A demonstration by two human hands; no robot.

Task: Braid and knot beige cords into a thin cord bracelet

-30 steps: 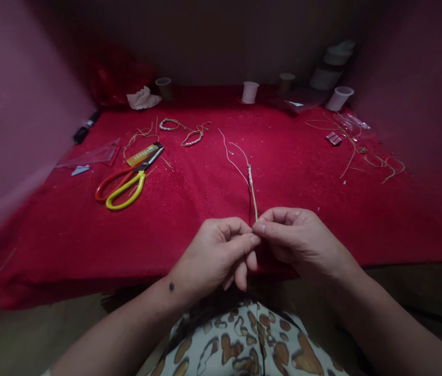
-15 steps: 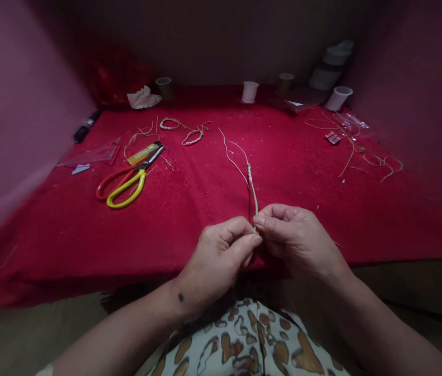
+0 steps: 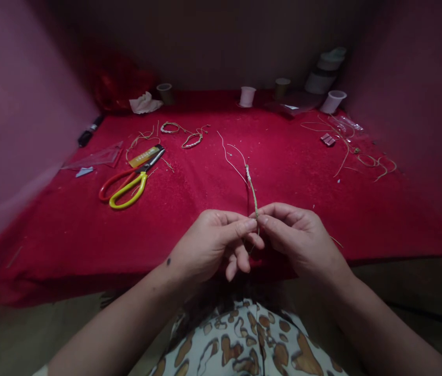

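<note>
A thin green cord bracelet (image 3: 254, 196) with a white braided section runs away from me over the red cloth, two loose white thread ends at its far tip. My right hand (image 3: 303, 235) pinches its near end between thumb and index finger. Close beside it, the thumb and index finger of my left hand (image 3: 221, 237) are pressed together at the same spot, the other fingers loosely curled. A fine strand of cord dangles below the fingertips. The exact knot or strand between the fingers is partly hidden.
Scissors (image 3: 127, 185) with red and yellow handles lie left by a yellow packet (image 3: 144, 156). Two finished-looking bracelets (image 3: 192, 140) lie behind. Thread spools (image 3: 247, 97) stand along the back. Loose cords (image 3: 377, 164) and a small clip (image 3: 328, 139) are at right.
My left hand has shifted slightly up and its lower fingers have loosened and spread. My right hand stays pinched near the cord's end. The view has moved slightly.
</note>
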